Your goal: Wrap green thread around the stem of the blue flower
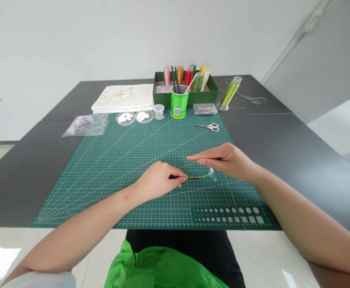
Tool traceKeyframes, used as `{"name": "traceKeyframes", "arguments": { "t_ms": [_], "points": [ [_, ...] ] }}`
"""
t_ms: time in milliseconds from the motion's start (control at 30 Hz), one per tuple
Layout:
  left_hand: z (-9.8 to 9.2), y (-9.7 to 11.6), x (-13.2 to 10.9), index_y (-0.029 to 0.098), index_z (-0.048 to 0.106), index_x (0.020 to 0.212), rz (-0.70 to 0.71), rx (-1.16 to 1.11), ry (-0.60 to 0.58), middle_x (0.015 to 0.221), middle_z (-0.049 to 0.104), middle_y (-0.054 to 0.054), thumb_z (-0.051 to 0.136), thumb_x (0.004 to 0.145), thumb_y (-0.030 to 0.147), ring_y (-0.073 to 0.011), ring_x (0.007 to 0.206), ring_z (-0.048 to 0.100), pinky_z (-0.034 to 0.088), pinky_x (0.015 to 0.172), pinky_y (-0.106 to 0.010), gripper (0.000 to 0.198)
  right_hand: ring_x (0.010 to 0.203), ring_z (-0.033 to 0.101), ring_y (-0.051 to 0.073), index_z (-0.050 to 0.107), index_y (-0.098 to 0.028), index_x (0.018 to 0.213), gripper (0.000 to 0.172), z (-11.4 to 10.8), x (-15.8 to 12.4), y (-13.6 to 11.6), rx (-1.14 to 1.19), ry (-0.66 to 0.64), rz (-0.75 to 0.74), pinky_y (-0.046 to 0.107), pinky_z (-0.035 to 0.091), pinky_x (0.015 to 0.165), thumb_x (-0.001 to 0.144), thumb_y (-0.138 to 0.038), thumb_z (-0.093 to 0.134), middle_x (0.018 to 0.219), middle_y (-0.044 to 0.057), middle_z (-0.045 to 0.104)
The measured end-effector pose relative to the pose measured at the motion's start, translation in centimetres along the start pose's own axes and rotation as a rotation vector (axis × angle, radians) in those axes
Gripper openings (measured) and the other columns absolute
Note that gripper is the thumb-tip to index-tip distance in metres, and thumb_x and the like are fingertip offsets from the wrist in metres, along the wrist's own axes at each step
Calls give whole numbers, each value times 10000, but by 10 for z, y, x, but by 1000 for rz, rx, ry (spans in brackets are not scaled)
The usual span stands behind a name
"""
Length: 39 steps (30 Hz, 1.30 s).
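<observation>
Just beyond a lap draped in green fabric (169,268), two bare hands work low over a green cutting mat (103,172) on a dark table (261,140). A thin yellow-green strand, apparently thread (243,225), crosses the mat's near edge. Above the printed row of dots and squares, a slim stem (200,176) lies nearly level, pointing right and tipped by a pale blue flower (211,172) beside the right palm. Done well, the work at the stem would seem to call for a steady, light pinch, the strand kept evenly taut and the delicate petals clear of the fingers.

The left hand (160,182) grips narrowly, thumb and forefinger closed on the stem's left end. The right hand (227,162) hovers just above and beside the flower, fingers straight and together, thumb close beneath; whether thread runs between them cannot be told.

Farther back, small scissors (212,127) lie at right, with a plastic bag (85,125) at left. White pieces fill two shallow dishes (134,123) near a stack of clear lidded tubs (158,112), a bright green can (179,105) and a clear case (205,109). Behind stand a white stack of sheets (103,105), a dark green box (189,99) of colored spools (180,75), and one green spool (231,92) leaning by itself.
</observation>
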<state>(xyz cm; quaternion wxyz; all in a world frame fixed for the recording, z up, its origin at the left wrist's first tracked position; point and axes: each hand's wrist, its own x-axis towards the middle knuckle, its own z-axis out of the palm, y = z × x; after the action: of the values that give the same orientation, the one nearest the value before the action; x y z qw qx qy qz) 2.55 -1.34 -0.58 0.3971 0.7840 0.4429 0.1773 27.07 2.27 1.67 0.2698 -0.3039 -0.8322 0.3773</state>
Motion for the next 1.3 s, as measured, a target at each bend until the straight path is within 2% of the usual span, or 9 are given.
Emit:
{"name": "traceKeyframes", "arguments": {
  "t_ms": [133,267,400,500,667,833,967,1100,1300],
  "points": [
    [1,3,-2,260,847,927,-25,-66,-29,720,799,28,656,903,207,-149,511,657,419,465,-259,200,614,670,110,806,-212,1169,262,0,1,5,9,12,-12,215,458,476,992,-310,641,1051,61,819],
    [2,0,0,249,840,842,-114,-118,8,717,792,21,645,914,243,-126,459,571,374,457,-263,208,570,663,98,791,-219,1200,260,2,-1,-3,90,-57,-90,207,458,467,998,-303,650,1023,57,823],
    [-2,-7,6,227,828,861,-187,-347,116,735,784,-6,692,898,312,-148,639,660,467,603,-260,165,550,649,78,783,-171,1205,259,3,-5,-14,244,-279,-178,189,445,481,996,-274,670,982,77,825],
    [-8,-6,8,199,824,959,-268,-505,171,732,772,-24,706,888,327,-117,598,591,434,570,-237,189,550,651,77,768,-128,1226,280,3,-7,-15,256,-478,-177,189,418,479,1006,-263,659,918,90,826],
    [-13,-3,8,181,828,968,-354,-673,167,784,771,-57,747,849,344,-58,494,399,290,455,-200,218,900,789,151,767,-150,1233,281,8,-7,-13,155,-613,-46,198,554,704,1028,-272,618,1102,79,807],
    [-11,-7,8,186,825,963,-335,-708,139,802,780,-56,757,844,372,-44,475,379,269,440,-190,231,1005,786,176,767,-158,1230,277,17,-7,-16,104,-586,-28,224,583,813,1027,-275,619,1154,58,791],
    [-6,-11,9,185,818,945,-268,-508,188,746,780,-34,706,876,355,-90,510,511,397,494,-221,216,965,789,167,736,-144,1285,298,17,-8,-23,131,-537,-103,214,568,749,1035,-238,603,1169,77,787],
    [0,-11,9,219,821,932,-165,-240,201,735,783,-1,659,920,309,-160,705,700,527,693,-282,185,703,728,95,702,-131,1334,321,14,-10,-29,138,-425,-176,200,489,589,1039,-188,588,1087,90,812],
    [5,0,1,239,827,846,-68,-57,41,734,786,33,632,946,250,-115,547,629,420,536,-246,219,461,505,53,723,-165,1319,320,8,-9,-21,39,-114,-197,219,347,439,1041,-217,573,909,44,817]
  ]
}}
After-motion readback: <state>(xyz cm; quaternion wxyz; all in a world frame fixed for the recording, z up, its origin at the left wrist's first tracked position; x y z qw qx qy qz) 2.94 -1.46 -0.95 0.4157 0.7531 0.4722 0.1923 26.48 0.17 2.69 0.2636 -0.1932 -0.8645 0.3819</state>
